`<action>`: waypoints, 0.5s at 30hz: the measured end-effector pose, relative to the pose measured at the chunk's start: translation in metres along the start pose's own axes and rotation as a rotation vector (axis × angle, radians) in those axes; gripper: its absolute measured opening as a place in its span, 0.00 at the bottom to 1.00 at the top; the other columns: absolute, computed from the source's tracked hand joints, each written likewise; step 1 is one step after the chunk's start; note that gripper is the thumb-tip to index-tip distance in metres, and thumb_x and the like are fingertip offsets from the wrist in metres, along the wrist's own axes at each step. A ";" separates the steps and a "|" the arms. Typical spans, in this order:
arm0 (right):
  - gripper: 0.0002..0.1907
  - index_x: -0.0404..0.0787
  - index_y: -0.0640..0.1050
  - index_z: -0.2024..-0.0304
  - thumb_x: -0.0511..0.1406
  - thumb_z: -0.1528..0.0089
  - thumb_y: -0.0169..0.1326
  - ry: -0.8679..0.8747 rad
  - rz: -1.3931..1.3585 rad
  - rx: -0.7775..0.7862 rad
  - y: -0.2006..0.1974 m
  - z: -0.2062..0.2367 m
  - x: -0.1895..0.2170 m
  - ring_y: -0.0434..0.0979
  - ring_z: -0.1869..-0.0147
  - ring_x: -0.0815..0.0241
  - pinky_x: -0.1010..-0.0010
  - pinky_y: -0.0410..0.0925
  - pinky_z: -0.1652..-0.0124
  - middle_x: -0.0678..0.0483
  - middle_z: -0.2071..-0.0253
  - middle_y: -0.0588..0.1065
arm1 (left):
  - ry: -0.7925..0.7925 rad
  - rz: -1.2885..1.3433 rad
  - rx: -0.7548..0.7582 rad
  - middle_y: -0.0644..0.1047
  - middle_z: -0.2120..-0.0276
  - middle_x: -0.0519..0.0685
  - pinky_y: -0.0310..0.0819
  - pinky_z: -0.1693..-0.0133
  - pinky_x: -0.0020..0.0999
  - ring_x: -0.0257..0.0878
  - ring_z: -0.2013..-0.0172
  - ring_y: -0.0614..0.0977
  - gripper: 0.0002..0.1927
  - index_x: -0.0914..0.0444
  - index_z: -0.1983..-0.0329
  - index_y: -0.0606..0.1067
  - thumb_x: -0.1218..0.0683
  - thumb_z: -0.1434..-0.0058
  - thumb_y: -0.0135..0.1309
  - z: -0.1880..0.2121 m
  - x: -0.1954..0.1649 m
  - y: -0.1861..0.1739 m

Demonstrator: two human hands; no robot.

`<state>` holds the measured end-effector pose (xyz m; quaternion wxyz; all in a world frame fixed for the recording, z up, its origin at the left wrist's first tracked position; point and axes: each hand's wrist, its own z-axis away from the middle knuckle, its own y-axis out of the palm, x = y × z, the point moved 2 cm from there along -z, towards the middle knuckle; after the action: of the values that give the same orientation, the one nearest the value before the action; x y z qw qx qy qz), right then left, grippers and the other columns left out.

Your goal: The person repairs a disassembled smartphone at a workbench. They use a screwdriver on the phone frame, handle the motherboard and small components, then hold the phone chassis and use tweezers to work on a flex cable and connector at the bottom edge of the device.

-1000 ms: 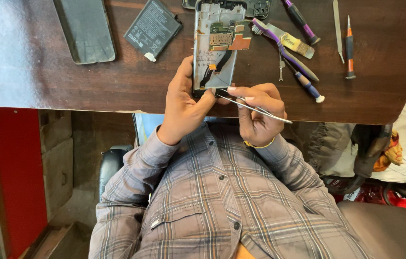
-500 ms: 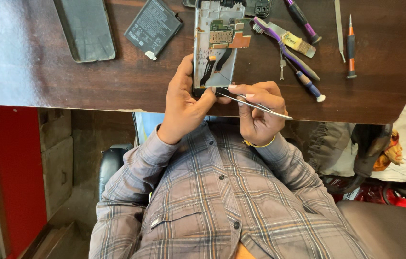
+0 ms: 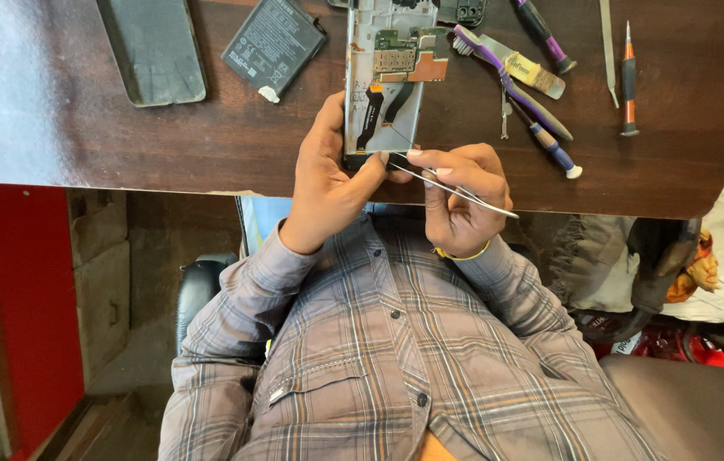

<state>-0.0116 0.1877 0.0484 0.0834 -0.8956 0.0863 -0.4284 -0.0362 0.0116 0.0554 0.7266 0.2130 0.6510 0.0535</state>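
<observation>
Your left hand (image 3: 328, 175) clasps the near end of the opened grey phone frame with its exposed circuit board (image 3: 387, 77), its grip closed around the lower edge where the phone lies on the dark brown wooden surface (image 3: 80, 137). Your right hand (image 3: 456, 192) pinches thin silver metal tweezers (image 3: 451, 186), grip closed on them, tips at the phone's bottom edge; whether they hold anything is too small to tell. A black rectangular battery (image 3: 275, 43) and a dark flat back cover (image 3: 152, 47) lie to the left, a purple-handled brush (image 3: 507, 81) and an orange-banded screwdriver (image 3: 628, 77) to the right.
</observation>
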 end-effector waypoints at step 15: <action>0.16 0.37 0.64 0.49 0.20 0.33 0.54 0.051 -0.098 -0.089 -0.001 0.009 -0.001 0.74 0.54 0.57 0.74 0.71 0.58 0.40 0.52 0.79 | -0.014 -0.024 -0.047 0.77 0.48 0.51 0.87 0.53 0.34 0.37 0.52 0.84 0.22 0.69 0.35 0.63 0.72 0.32 0.47 -0.001 -0.003 0.003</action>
<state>-0.0051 0.1893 0.0425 0.0204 -0.8904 0.0634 -0.4503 -0.0368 0.0133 0.0594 0.7364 0.1883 0.6472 0.0585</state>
